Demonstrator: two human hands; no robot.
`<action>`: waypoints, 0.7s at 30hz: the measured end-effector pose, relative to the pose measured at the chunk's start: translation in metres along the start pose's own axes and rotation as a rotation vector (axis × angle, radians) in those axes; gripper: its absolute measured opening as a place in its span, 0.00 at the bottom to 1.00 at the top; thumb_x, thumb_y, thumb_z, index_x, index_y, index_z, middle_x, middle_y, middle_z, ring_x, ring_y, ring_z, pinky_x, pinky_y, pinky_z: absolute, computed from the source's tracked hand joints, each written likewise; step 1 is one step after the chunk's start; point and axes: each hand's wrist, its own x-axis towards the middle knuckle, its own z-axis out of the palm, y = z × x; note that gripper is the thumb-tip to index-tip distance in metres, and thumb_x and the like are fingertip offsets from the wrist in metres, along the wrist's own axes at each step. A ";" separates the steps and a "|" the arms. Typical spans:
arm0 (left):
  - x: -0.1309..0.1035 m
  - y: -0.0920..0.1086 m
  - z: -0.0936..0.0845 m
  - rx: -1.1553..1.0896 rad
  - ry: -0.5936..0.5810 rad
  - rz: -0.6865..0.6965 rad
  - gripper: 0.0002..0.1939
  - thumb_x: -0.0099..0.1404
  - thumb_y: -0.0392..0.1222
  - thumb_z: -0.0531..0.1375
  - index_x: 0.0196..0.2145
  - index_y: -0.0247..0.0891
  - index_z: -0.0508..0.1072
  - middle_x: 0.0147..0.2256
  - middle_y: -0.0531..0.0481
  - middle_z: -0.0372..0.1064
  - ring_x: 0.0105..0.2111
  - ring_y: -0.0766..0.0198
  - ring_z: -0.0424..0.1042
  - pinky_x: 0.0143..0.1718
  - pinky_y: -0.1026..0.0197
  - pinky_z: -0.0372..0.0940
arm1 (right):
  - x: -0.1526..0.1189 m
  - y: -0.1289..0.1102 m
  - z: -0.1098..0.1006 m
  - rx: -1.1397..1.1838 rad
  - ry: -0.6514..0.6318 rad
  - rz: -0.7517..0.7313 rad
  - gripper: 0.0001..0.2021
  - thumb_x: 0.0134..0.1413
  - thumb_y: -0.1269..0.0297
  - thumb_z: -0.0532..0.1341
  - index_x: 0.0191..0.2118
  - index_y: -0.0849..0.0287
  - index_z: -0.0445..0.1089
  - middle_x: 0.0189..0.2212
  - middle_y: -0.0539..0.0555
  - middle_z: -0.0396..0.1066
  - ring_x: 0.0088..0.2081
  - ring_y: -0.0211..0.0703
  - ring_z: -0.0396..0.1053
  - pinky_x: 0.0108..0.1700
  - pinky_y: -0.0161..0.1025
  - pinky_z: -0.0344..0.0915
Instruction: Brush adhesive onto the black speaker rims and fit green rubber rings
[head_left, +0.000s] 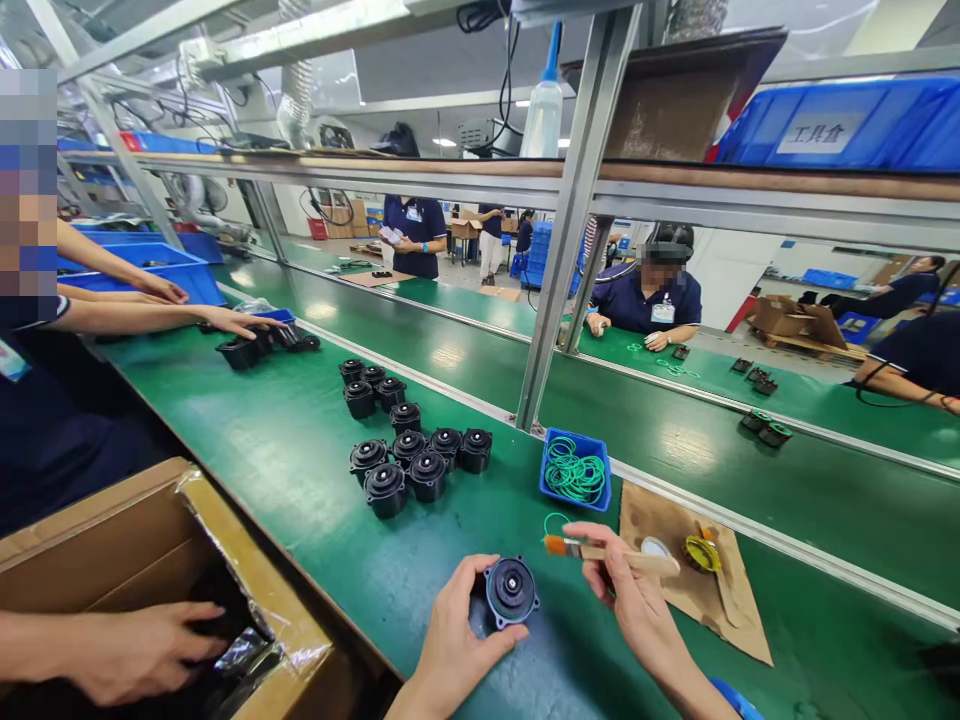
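My left hand (456,632) grips a round black motor-like housing (512,592) by its sides, thumb and fingers around it, its stepped top facing up. To its right, my right hand (634,600) is closed on a small paintbrush (645,563) with a pale wooden handle and orange bristles pointing left. A thin green rubber ring (556,520) shows just by the bristles; whether a finger touches it I cannot tell. Beyond the brush stands a blue bin (551,490) of green rings. Several similar black housings (409,447) stand in a group further left.
Brown cardboard (686,515) at the right carries a yellow-rimmed jar (701,553), another brush and a white lid. An open carton (142,500) with a co-worker's hand inside fills the lower left. Another co-worker's arm reaches across the green table. A metal post (577,200) rises behind the bin.
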 end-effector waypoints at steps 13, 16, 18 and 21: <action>0.003 0.006 -0.001 -0.015 0.003 -0.071 0.28 0.44 0.39 0.75 0.42 0.41 0.71 0.40 0.49 0.78 0.39 0.53 0.78 0.42 0.51 0.73 | 0.001 0.011 0.018 0.117 -0.200 0.309 0.35 0.50 0.25 0.52 0.30 0.59 0.65 0.14 0.45 0.62 0.15 0.32 0.57 0.16 0.28 0.52; 0.004 0.007 -0.002 -0.014 0.010 -0.061 0.28 0.43 0.38 0.75 0.42 0.41 0.71 0.39 0.50 0.78 0.38 0.53 0.79 0.42 0.51 0.74 | 0.005 0.016 0.020 0.083 -0.203 0.293 0.36 0.50 0.25 0.51 0.29 0.60 0.66 0.14 0.46 0.62 0.14 0.32 0.57 0.15 0.28 0.52; 0.004 0.007 -0.002 -0.018 0.012 -0.054 0.28 0.43 0.38 0.75 0.42 0.41 0.71 0.39 0.50 0.78 0.39 0.53 0.79 0.42 0.51 0.74 | 0.009 0.018 0.020 0.019 -0.190 0.239 0.35 0.54 0.26 0.50 0.29 0.60 0.67 0.14 0.46 0.62 0.14 0.33 0.57 0.15 0.29 0.52; 0.005 0.006 -0.002 -0.020 0.007 -0.054 0.28 0.44 0.40 0.75 0.42 0.41 0.71 0.40 0.49 0.78 0.39 0.53 0.79 0.42 0.51 0.74 | 0.016 0.019 0.019 -0.091 -0.154 0.104 0.34 0.61 0.32 0.48 0.28 0.61 0.69 0.15 0.48 0.63 0.16 0.34 0.60 0.17 0.30 0.55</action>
